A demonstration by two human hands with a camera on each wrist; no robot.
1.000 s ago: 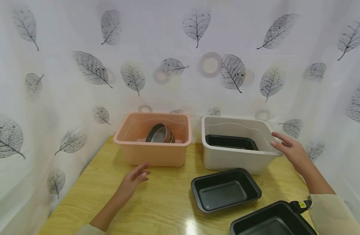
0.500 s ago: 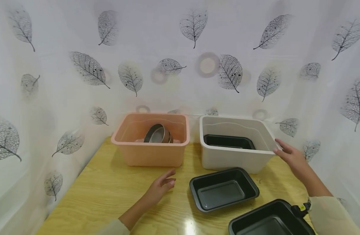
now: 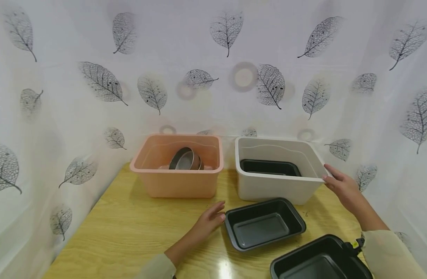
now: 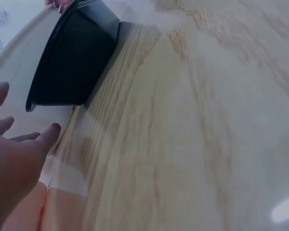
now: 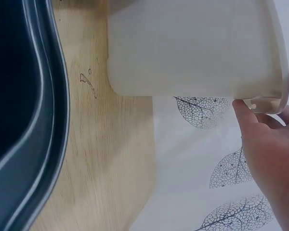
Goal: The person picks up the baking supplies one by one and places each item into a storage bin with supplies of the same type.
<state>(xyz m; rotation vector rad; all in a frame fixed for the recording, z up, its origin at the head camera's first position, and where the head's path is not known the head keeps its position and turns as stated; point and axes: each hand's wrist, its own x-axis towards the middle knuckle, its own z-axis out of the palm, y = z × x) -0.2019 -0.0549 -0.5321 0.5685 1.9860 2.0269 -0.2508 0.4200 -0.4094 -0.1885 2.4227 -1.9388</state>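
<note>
My right hand (image 3: 344, 190) holds the right-end rim of a white plastic bin (image 3: 272, 188). In the right wrist view the thumb (image 5: 245, 113) lies under the bin's lip, with the fingers curled at its end. Inside that bin lies a dark loaf pan (image 3: 269, 167). My left hand (image 3: 207, 224), fingers apart and holding nothing, is just left of a second dark loaf pan (image 3: 266, 224) on the table. The left wrist view shows the fingers (image 4: 48, 137) a short gap from the pan's side (image 4: 79, 57).
A peach bin (image 3: 180, 184) with round metal tins (image 3: 186, 159) in it stands at the back left. At the front right is another dark pan (image 3: 321, 261), partly under the right sleeve (image 3: 391, 252). A leaf-print curtain (image 3: 199, 108) surrounds the wooden table (image 3: 129, 224).
My left hand has moved right, from in front of the peach bin to beside the middle pan. My right hand has come down onto the white bin's rim and taken hold.
</note>
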